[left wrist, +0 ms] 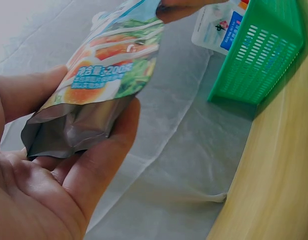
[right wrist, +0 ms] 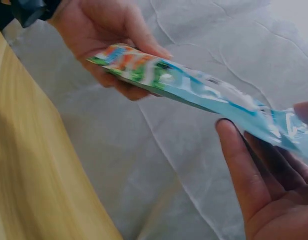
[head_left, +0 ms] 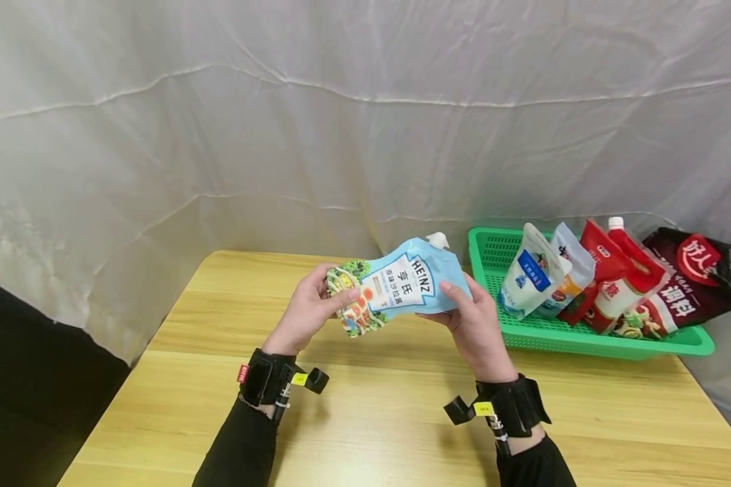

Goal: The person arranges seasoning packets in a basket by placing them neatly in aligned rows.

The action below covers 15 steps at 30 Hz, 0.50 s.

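Your left hand (head_left: 309,312) pinches the pouch's (head_left: 396,285) bottom end and your right hand (head_left: 472,323) curls round its spout end, holding it above the desk (head_left: 365,406). Only your left wrist view shows the pouch's silver bottom gusset. The head view shows the green basket (head_left: 664,341) to the right, with several sauce pouches (head_left: 591,281) leaning in it.

I see a glossy plastic-film sauce pouch (head_left: 396,287) with a dull silvery foil-like base, held above a smooth, light wood-grain desk (head_left: 365,419). At the desk's far right corner stands a perforated green plastic basket (head_left: 493,253). Behind hangs creased, matt white cloth (head_left: 341,122).
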### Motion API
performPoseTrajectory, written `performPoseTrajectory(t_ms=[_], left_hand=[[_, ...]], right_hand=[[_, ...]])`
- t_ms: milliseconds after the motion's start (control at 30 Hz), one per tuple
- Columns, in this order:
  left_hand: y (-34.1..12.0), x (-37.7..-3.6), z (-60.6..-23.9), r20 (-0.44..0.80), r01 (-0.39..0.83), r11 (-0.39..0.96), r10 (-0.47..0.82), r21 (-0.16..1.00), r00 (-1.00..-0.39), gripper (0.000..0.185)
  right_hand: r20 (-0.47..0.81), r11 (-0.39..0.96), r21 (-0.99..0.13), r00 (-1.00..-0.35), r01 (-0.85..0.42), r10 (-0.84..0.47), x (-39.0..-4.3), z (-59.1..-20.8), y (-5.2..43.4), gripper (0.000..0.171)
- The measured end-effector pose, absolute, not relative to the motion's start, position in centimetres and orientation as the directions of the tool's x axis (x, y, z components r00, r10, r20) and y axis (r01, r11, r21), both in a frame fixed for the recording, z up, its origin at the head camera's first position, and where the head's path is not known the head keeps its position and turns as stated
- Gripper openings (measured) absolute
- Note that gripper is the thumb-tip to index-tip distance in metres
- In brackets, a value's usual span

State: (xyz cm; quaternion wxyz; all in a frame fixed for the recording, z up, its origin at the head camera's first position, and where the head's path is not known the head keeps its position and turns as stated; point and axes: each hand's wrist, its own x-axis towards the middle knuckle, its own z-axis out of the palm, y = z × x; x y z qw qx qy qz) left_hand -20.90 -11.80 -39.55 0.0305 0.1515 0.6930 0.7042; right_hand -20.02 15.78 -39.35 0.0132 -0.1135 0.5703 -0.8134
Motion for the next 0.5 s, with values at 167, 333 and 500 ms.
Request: performPoseTrajectory(t_ms=[167, 333, 500], left_hand=[[-11.5, -20.9, -39.5, 0.179, 0.166, -0.078, 0.221, 0.983, -0.959, 0.038], [-11.2, -20.9, -39.6, 0.199, 0.181, -0.101, 0.217, 0.978, -0.956, 0.036], [-10.8, -21.0, -40.0, 0.184, 0.162, -0.113, 0.222, 0.98, -0.957, 0.037]], right_hand=[[0.178, -0.406, -0.909, -0.968, -0.094, -0.176, -20.0, -40.0, 14.6, 0.04], [0.188, -0.399, -0.911, -0.967, -0.107, -0.172, -19.8, -40.5, 13.6, 0.049], [0.176, -0.385, -0.916, -0.974, -0.11, -0.14, -19.7, -40.6, 12.9, 0.051]])
